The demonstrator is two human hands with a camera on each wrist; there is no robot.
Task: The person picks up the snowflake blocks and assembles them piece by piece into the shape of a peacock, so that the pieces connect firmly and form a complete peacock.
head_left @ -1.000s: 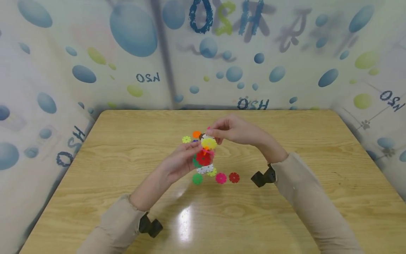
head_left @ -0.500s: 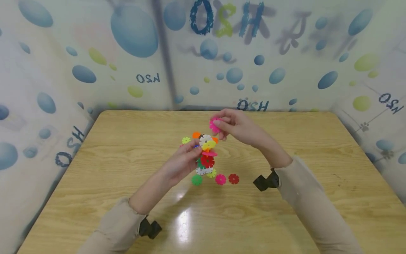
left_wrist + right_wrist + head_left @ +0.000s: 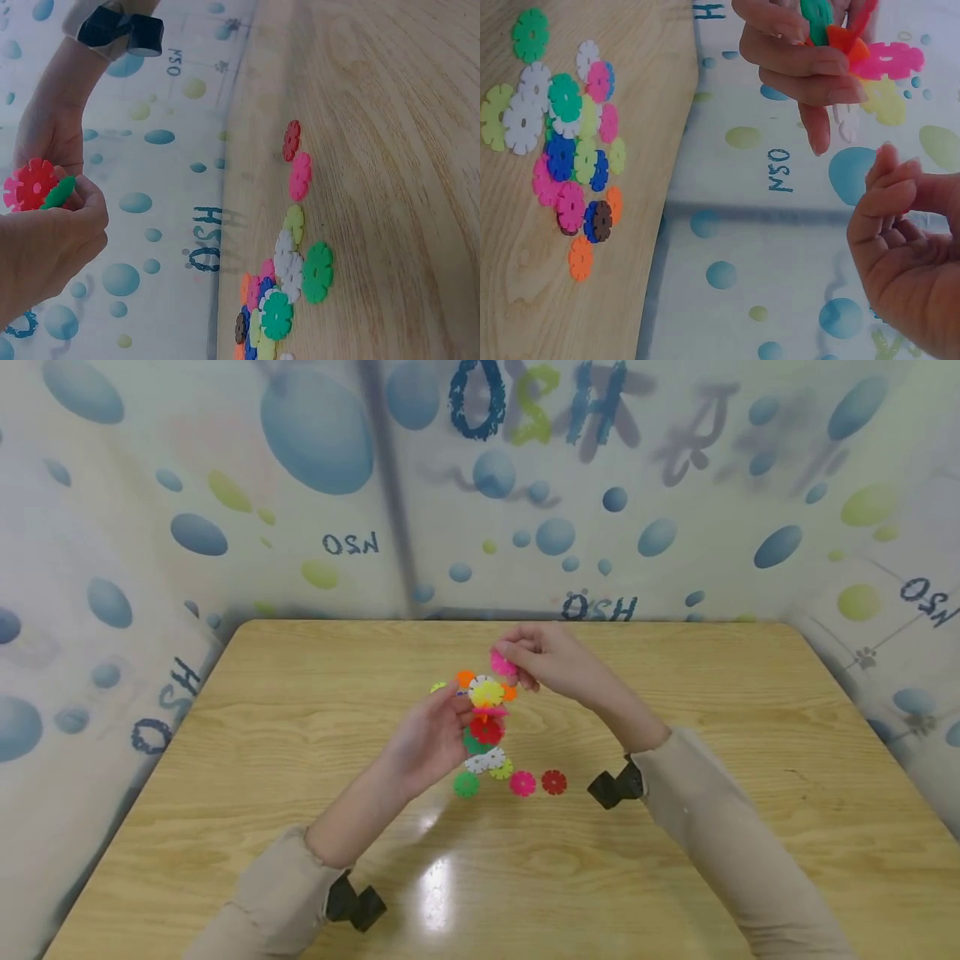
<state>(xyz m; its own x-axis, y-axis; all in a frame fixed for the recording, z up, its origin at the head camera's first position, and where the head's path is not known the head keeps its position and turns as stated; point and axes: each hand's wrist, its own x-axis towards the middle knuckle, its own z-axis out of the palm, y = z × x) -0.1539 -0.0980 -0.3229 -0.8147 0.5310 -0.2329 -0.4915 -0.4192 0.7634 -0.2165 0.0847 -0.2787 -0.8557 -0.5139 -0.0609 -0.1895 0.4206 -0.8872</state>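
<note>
In the head view my left hand (image 3: pixel 427 743) holds a cluster of interlocking snowflake discs. A yellow disc (image 3: pixel 487 694) and a white disc (image 3: pixel 480 682) are at its top, with a red disc (image 3: pixel 487 730) lower down. The left wrist view shows a green disc (image 3: pixel 60 193) at the left fingertips. Seen from the right wrist, a pink disc (image 3: pixel 892 60) juts sideways from the cluster. My right hand (image 3: pixel 555 662) pinches a separate bright pink disc (image 3: pixel 503 663) between thumb and fingers, just above the cluster; in the right wrist view its fingers mostly hide it.
Several loose discs lie on the wooden table (image 3: pixel 675 860) below the hands, among them a green one (image 3: pixel 467 785), a pink one (image 3: pixel 522 783) and a dark red one (image 3: pixel 554 782). More lie overlapped in a pile, including a brown disc (image 3: pixel 601 221). A patterned wall covering (image 3: pixel 555 577) stands behind.
The right hand drew the pink disc up and away from the cluster, then came slightly left and down. The left hand turned its palm more upward, tilting the cluster.
</note>
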